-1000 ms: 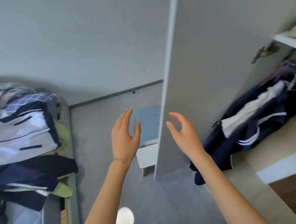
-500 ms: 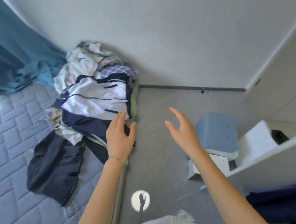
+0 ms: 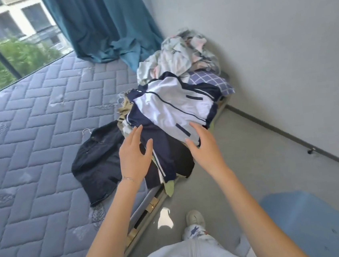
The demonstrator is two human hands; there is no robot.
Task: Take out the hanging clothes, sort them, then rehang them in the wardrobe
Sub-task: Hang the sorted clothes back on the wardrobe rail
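1. A person stands at the edge of a bare mattress (image 3: 29, 132) with both arms stretched toward a pile of clothes (image 3: 154, 128) heaped at its near corner; the wardrobe is out of the picture.
2. The left hand (image 3: 134, 155) and the right hand (image 3: 205, 147) are held apart, fingers straight and spread, palms turned toward each other; neither holds anything; whether the right fingertips brush the cloth cannot be told.
3. The pile lies between the hands and just beyond them; a white and navy jacket (image 3: 174, 107) sits on top; navy trousers with white side stripes (image 3: 163, 160) lie under it and drape over the mattress edge; a black jacket (image 3: 98, 161) is spread flat to the left, with a hanger hook (image 3: 85, 131) showing at its collar.
4. Behind the pile, crumpled pale bedding (image 3: 180, 58) and a checked pillow (image 3: 212, 82) sit near the wall; a teal curtain (image 3: 101, 24) hangs by the window; a blue stool (image 3: 306, 222) stands on the floor at the person's right.
5. Judged from how things lie, these clothes are out of the wardrobe and the sorting step is in hand; the rehanging appears to lie ahead.
6. The next move likely calls for closing both hands on a single garment, probably the white and navy jacket nearest the right hand, and lifting it clear without dragging the layers beneath; hangers buried in the heap may snag, so the shoulders or the hook look the sounder place to take hold.
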